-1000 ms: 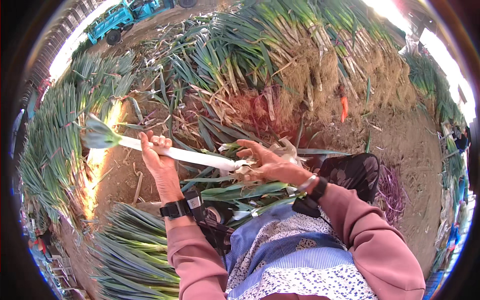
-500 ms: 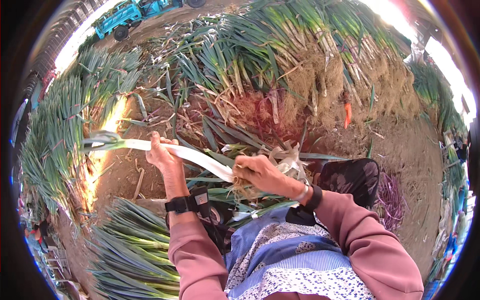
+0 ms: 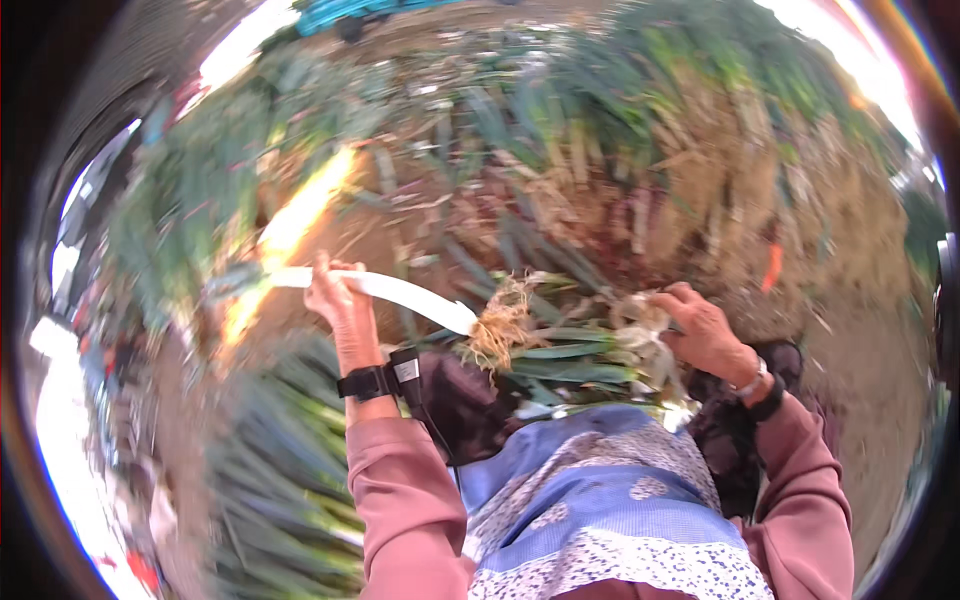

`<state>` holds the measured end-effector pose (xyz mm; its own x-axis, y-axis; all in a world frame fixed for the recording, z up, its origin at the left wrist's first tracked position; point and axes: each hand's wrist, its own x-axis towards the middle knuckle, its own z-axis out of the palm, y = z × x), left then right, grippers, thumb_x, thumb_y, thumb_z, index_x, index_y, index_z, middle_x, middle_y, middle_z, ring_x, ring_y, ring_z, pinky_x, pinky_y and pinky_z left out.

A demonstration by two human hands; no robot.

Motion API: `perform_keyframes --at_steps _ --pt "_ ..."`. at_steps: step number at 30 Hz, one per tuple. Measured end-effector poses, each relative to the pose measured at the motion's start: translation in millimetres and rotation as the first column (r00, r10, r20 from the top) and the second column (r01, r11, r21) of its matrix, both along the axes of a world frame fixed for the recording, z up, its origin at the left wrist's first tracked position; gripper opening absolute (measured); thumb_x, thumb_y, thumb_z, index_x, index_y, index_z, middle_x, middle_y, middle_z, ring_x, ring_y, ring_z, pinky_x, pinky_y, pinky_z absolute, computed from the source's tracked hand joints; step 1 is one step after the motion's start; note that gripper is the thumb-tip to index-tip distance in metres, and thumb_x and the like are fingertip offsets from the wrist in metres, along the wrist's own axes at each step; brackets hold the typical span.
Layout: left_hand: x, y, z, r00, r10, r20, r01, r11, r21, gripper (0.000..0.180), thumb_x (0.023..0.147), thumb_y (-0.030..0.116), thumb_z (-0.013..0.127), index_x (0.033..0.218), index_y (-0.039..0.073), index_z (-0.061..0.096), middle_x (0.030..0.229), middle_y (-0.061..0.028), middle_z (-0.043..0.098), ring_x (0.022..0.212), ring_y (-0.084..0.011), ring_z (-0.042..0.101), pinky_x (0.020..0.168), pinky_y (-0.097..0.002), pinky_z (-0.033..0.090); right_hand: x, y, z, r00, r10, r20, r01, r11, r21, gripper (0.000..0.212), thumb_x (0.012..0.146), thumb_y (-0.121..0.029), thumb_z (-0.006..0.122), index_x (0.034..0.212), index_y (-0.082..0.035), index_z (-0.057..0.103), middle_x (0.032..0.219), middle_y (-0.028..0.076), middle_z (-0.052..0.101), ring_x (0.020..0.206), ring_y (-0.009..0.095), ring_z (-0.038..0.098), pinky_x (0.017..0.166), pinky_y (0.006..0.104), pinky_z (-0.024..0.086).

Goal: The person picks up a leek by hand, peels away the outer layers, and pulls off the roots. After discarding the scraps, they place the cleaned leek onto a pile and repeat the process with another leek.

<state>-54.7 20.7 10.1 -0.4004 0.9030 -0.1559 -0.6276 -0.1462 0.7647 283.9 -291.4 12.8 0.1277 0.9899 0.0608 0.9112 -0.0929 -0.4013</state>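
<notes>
A long green onion [image 3: 405, 292] with a bare white stem lies across the middle of the view, its pale brown roots [image 3: 497, 325] pointing right and its leafy end blurred at the left. My left hand [image 3: 340, 290] is closed round its upper stem. At the right, my right hand [image 3: 705, 328] is apart from the onion, its fingers curled against pale, papery onion skin [image 3: 640, 335]. The skin overlaps a heap of green leaves [image 3: 575, 360] in front of my lap, so where the held piece ends cannot be made out.
Piled green onions [image 3: 560, 110] with dry roots stretch across the back. Another blurred heap [image 3: 180, 220] stands at the left, and more onions [image 3: 290, 470] lie beside my left forearm. An orange object [image 3: 772, 266] rests on the soil at the right. Part of a blue vehicle [image 3: 370, 12] shows behind.
My right hand has left the onion's root end and moved right to the pale skins. The roots are now uncovered. My left hand keeps its hold; the whole view has shifted.
</notes>
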Motion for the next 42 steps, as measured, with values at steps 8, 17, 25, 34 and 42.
perform_keyframes --at_steps 8,17,25,34,42 --pt "-234 -142 30 0.802 0.154 -0.577 -0.22 0.974 -0.045 0.022 0.079 0.012 0.067 0.088 0.005 0.047 0.058 -0.0011 0.046 0.041 -0.0126 0.046 0.037 -0.0314 0.042 -53 41 31 0.967 0.249 -0.05 -0.25 0.968 -0.02 0.023 0.077 -0.012 0.061 0.099 -0.005 0.061 0.101 0.013 0.055 0.093 0.033 0.056 0.079 0.0404 0.045" --pt "-427 -395 -122 0.361 0.039 -0.932 -0.687 0.687 -0.238 0.082 0.079 0.02 0.066 0.14 -0.009 0.019 0.141 -0.0271 0.033 0.13 -0.0338 0.037 0.106 -0.0378 0.029 -75 64 12 0.931 0.362 -0.052 -0.364 0.93 -0.042 0.017 0.078 -0.014 0.059 0.092 -0.004 0.062 0.09 0.013 0.059 0.089 0.033 0.058 0.078 0.0415 0.046" --pt "-430 -341 -109 0.487 -0.085 -0.869 -0.57 0.723 -0.391 0.062 0.081 0.023 0.065 0.133 0.004 0.038 0.123 -0.0225 0.05 0.105 -0.0323 0.054 0.087 -0.0424 0.044 -33 104 1 0.943 0.332 0.01 -0.332 0.943 -0.003 0.03 0.078 -0.021 0.063 0.104 -0.006 0.06 0.096 0.014 0.058 0.098 0.033 0.055 0.084 0.0433 0.044" --pt "-79 -125 73 0.841 -0.274 -0.466 0.31 0.951 0.002 0.029 0.088 0.018 0.059 0.113 0.004 0.054 0.103 -0.013 0.063 0.087 -0.0209 0.062 0.071 -0.0335 0.05 56 171 -37 0.988 -0.127 -0.085 0.123 0.991 -0.053 0.024 0.077 -0.026 0.062 0.089 -0.006 0.064 0.093 0.015 0.064 0.093 0.032 0.06 0.079 0.0413 0.047" --pt "126 -70 -3 0.596 -0.793 -0.124 0.784 0.608 -0.124 0.014 0.091 0.013 0.052 0.101 0.003 0.056 0.09 -0.0133 0.064 0.076 -0.0239 0.062 0.068 -0.0375 0.052 153 173 -162 0.908 -0.327 -0.262 0.31 0.945 -0.107 0.021 0.077 -0.019 0.062 0.08 0.001 0.063 0.088 0.02 0.063 0.086 0.035 0.06 0.077 0.0429 0.048"
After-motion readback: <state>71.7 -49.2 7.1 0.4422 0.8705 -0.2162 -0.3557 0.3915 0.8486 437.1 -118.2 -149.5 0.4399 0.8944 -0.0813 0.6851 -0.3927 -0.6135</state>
